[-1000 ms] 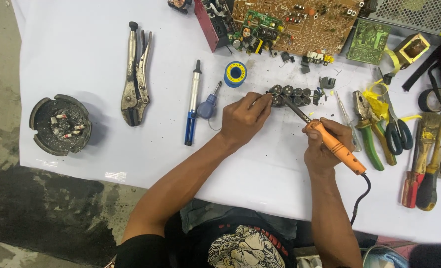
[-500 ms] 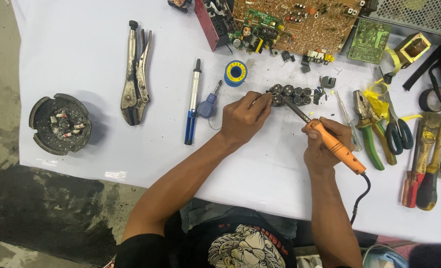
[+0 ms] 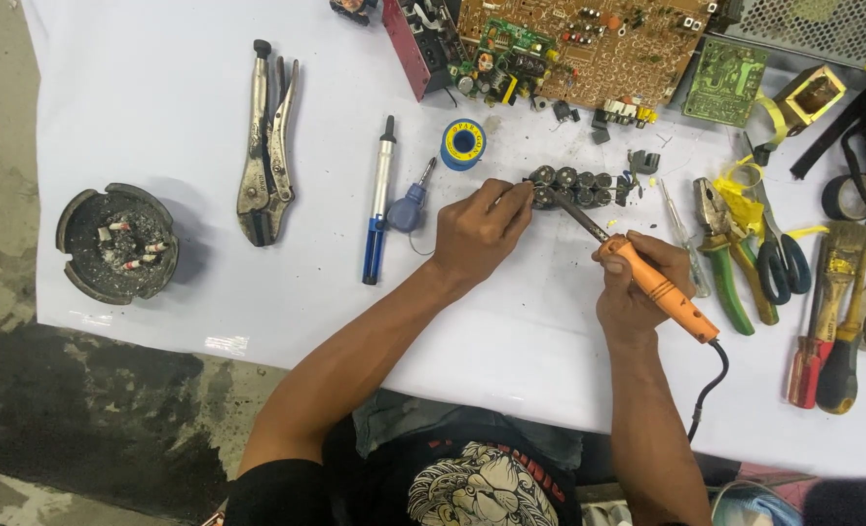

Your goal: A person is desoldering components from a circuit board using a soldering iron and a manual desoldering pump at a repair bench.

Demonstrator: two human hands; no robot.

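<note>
Mid-soldering: right hand (image 3: pixel 633 292) grips the orange soldering iron (image 3: pixel 647 278), tip on the capacitor row (image 3: pixel 574 185); left hand (image 3: pixel 477 229) pinches its end; finished joints unclear.

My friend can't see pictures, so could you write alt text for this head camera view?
A person's right hand holds an orange soldering iron with its tip at a row of dark round parts, which the left hand steadies on a white table. Circuit boards, pliers and an ashtray lie around.
</note>
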